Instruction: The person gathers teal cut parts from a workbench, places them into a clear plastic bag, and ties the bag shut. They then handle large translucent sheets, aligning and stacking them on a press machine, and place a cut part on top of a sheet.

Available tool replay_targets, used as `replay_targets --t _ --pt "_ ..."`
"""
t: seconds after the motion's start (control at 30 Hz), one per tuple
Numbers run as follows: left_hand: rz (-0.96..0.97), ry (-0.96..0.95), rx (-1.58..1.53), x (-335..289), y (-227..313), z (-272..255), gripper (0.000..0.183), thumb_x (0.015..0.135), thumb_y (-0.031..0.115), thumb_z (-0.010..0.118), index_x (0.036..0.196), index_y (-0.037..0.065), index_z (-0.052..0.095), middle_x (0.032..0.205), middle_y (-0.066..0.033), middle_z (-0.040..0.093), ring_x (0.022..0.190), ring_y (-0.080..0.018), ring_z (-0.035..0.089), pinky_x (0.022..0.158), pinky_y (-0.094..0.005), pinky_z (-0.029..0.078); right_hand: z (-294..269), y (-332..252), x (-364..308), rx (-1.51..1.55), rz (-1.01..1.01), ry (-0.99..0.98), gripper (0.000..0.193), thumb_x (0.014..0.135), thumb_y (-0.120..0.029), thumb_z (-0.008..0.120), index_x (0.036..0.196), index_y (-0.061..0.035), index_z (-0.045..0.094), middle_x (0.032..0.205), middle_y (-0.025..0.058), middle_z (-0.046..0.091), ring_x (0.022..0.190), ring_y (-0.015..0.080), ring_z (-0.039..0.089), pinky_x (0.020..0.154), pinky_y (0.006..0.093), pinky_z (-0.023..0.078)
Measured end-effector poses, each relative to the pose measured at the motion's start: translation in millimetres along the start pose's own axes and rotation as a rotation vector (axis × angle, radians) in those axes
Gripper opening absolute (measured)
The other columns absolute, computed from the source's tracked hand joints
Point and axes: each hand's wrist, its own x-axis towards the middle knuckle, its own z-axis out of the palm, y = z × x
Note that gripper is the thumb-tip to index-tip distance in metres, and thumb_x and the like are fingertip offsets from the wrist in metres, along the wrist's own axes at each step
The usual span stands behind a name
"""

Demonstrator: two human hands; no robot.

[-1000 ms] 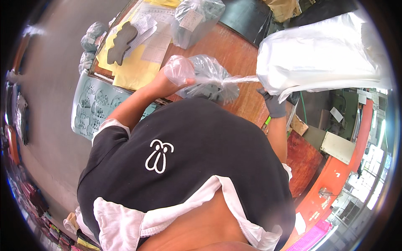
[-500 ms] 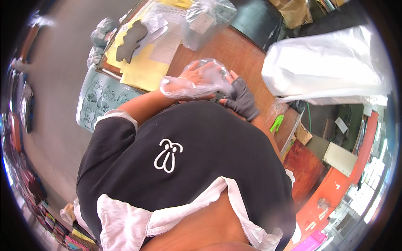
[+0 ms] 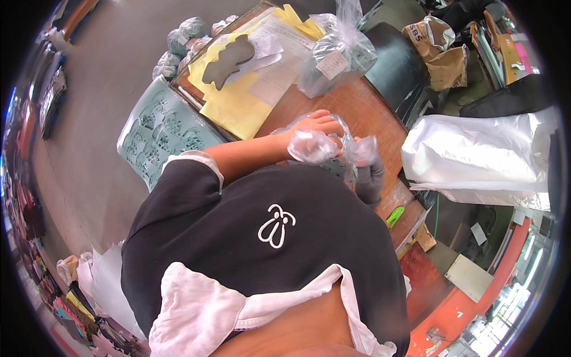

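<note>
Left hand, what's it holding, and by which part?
The left hand grips a crumpled clear plastic bag, fingers closed over its bunched top. The right hand, gloved, touches its other side.

At the upper middle of the frame we see a clear plastic bag (image 3: 339,53), knotted at its top, with a small white label (image 3: 328,64) on its side. Brown paper bags (image 3: 437,50) stand at the upper right. A large white plastic package (image 3: 476,157) lies at the right edge.

Single head-worn fisheye view, looking steeply down the person's chest, wooden table (image 3: 363,113) seemingly close ahead, edges bowed.
</note>
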Motion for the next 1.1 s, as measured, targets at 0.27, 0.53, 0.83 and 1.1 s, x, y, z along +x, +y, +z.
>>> replay_targets --t 0.27,0.53,0.83,1.1 --pt "-0.159 0.07 0.308 -21 -12 7 0.007 0.075 0.02 0.062 0.068 0.018 0.059 0.067 0.0017 0.046 0.068 -0.0156 0.048 0.071 -0.031 0.035 -24 -10 -7 -0.161 0.168 0.044 0.027 0.086 -0.022 0.049 0.097 0.0011 0.057 0.087 0.0066 0.059 0.078 0.0132 0.054 0.068 0.0262 0.044" --pt "-0.609 -0.099 0.046 -5 10 -3 0.022 0.079 0.033 0.059 0.077 0.011 0.06 0.075 -0.0068 0.058 0.077 -0.0262 0.057 0.072 -0.0384 0.041 -31 -31 -2 0.019 0.266 -0.172 0.036 0.084 -0.025 0.052 0.107 0.0018 0.054 0.09 0.0105 0.061 0.079 0.016 0.058 0.07 0.0301 0.046" --pt "-0.439 -0.06 -0.289 4 13 -14 0.028 0.075 0.026 0.068 0.089 0.004 0.057 0.096 -0.0132 0.054 0.092 -0.0307 0.053 0.078 -0.0384 0.043 6 -29 30 -0.524 0.398 -0.36 0.026 0.083 -0.02 0.055 0.099 -0.0001 0.057 0.075 0.0053 0.06 0.066 0.0114 0.055 0.06 0.0266 0.045" --pt "-1.702 0.134 -0.957 -75 0 9 0.062 0.087 0.05 0.046 0.129 0.004 0.038 0.117 -0.0152 0.047 0.104 -0.0239 0.048 0.087 -0.037 0.04 4 -48 35 0.072 0.497 0.109 0.022 0.086 -0.01 0.041 0.098 -0.0005 0.057 0.069 0.0012 0.053 0.053 0.0098 0.048 0.045 0.0251 0.039"
